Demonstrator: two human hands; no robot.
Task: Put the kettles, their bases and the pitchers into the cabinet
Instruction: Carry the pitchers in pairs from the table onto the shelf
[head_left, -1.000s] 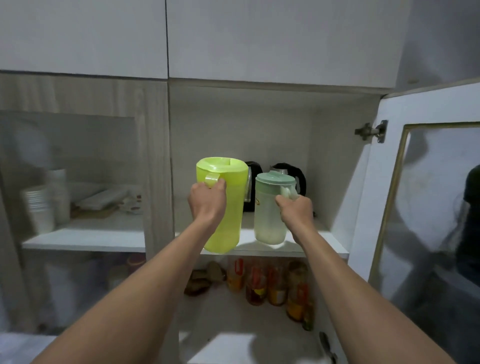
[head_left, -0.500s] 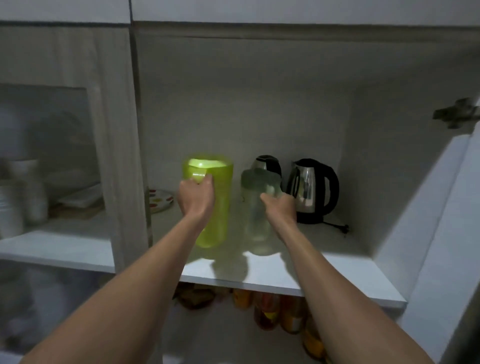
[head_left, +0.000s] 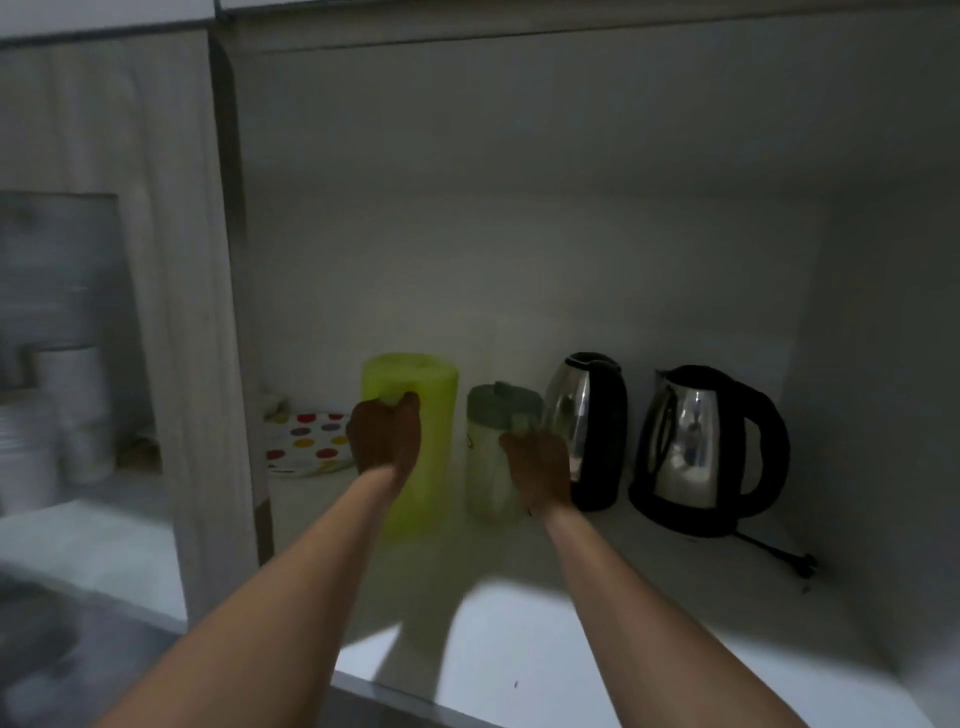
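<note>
left hand: your left hand (head_left: 385, 437) is clenched around the handle of the yellow-green pitcher (head_left: 415, 447), fingers curled tight, thumb up near the lid.
right hand: your right hand (head_left: 537, 470) grasps the handle of the pale green pitcher (head_left: 491, 457); the grip is closed around it, knuckles toward you.
yellow-green pitcher: upright inside the cabinet, on the shelf (head_left: 597, 613) or just off it, you cannot tell which; left of the other pitcher.
pale green pitcher: upright, smaller, just beside the yellow-green one and close to the nearer kettle; whether its base rests on the shelf is unclear.
kettles: two steel kettles with black handles stand at the back right, the left kettle (head_left: 589, 431) just right of your right hand, the right kettle (head_left: 701, 447) on its black base with a cord trailing right.
spotted plate: a dotted plate (head_left: 311, 444) lies behind your left hand, at the shelf's left end.
</note>
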